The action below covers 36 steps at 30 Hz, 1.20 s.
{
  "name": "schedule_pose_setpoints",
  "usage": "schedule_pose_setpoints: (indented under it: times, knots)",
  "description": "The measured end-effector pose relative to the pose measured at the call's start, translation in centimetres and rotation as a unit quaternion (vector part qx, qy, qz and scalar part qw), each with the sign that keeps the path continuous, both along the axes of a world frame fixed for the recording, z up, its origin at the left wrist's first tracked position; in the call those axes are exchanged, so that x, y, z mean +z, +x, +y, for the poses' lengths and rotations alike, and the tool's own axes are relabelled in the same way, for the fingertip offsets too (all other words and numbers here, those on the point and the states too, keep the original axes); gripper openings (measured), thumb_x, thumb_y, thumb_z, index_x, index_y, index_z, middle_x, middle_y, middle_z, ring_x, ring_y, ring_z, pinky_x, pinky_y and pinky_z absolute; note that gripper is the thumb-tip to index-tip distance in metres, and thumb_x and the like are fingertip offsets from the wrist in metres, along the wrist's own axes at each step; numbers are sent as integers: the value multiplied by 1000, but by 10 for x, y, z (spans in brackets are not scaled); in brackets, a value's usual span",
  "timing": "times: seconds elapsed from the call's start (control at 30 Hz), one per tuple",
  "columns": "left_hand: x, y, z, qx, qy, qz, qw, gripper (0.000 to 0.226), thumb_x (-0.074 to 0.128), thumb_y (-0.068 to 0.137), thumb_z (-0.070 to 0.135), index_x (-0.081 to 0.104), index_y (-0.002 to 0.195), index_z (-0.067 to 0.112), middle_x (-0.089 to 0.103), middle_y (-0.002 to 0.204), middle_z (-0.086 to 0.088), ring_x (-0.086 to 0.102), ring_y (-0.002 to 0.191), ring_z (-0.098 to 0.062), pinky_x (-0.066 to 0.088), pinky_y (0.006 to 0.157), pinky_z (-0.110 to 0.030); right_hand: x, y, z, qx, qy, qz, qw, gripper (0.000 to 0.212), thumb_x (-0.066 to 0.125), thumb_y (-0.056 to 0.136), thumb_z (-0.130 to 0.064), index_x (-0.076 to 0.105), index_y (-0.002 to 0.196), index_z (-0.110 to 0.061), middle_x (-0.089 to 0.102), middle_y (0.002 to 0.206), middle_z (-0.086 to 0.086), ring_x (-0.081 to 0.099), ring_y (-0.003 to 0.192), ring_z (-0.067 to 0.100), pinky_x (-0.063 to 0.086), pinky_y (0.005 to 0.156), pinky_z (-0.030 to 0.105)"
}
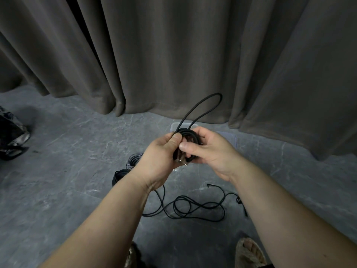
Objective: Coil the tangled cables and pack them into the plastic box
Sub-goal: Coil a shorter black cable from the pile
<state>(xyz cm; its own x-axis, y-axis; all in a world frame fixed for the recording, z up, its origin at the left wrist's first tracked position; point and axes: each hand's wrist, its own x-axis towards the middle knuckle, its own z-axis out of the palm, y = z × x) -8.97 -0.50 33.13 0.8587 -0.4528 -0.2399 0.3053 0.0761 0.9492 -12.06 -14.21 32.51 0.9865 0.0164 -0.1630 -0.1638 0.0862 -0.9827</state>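
Black loose cable (pixel 193 207) is lying tangled on the floor nearest the feet. Above it, the left hand (pixel 162 151) and right hand (pixel 204 149) are both pinching a black coil (pixel 188 136), its free loop (pixel 204 107) pointing away from the fingers toward the plastic box (pixel 183 125) just beyond.

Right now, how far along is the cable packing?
Done: two coiled bundles, a grey coil and a black coil, lie on the floor, not yet boxed. In hand: the left hand and right hand grip a black cable coil with one loop sticking up. Left: the tangled cable on the floor, then packing into the plastic box, mostly hidden behind the hands.
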Motion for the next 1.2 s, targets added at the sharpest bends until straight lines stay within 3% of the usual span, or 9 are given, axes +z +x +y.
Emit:
schedule_pose_setpoints:
  times: [0.17,0.27,0.43,0.63,0.77,0.87,0.93,1.07,1.2]
  knots:
    - [-3,3,4,12,19,-16,1000,37,35,104,16,48,117,-16,60,105,-30,58,92,-39,57,75,-42,-4,4,2,-13,-27,-5,1000,23,70,82,-1,58,93,-17,65,91,3,66,77,13,54,70,30]
    - [-3,3,3,17,34,-20,999,34,35,104,15,53,114,-12,65,111,-30,64,99,-45,54,91,-50,-4,4,2,-25,-57,2,998,26,68,83,0,60,98,-21,68,99,2,69,78,15,52,65,31]
    - [-6,1,-1,24,34,-48,998,30,35,104,14,60,88,10,71,86,-10,70,75,-18,58,78,-34,-4,4,4,-72,-214,-14,974,27,69,79,-13,60,98,-30,74,84,0,71,70,17,58,63,35]
    - [-4,11,3,146,31,-27,989,28,40,102,15,53,77,14,61,72,-4,58,76,-17,54,66,-25,1,0,-2,-96,-280,-34,954,33,55,89,-5,63,118,-20,70,80,-6,68,56,11,59,65,31]
    - [-3,23,11,177,-63,37,981,30,38,102,16,47,73,16,51,62,2,51,63,-12,49,86,-41,-3,5,-19,-198,-445,-52,872,27,51,92,-10,71,105,-21,72,87,-2,67,77,21,51,72,28]
    - [-4,22,9,159,-95,48,982,30,36,103,18,45,74,17,48,63,2,48,59,-11,49,84,-39,-8,1,-22,-165,-574,25,802,24,51,91,-14,68,104,-24,71,100,3,63,95,27,46,76,30]
    - [-7,18,4,144,-96,37,984,30,35,103,16,45,75,15,46,64,0,47,59,-12,50,79,-37,-9,-1,-10,-126,-573,4,810,23,52,89,-14,66,103,-23,69,101,0,62,95,24,45,77,29]
    - [-9,17,1,133,-87,22,987,29,35,104,16,45,77,13,46,66,-3,48,61,-14,51,71,-31,0,-2,13,-131,-408,-130,894,27,53,86,-7,66,108,-17,67,105,-6,61,96,10,47,82,22]
    - [-8,18,5,127,-96,31,987,30,35,104,17,46,77,13,48,66,-2,50,62,-14,52,71,-32,-6,1,13,-137,-396,-193,887,12,65,87,-16,71,97,-16,60,83,-13,56,73,0,43,68,12]
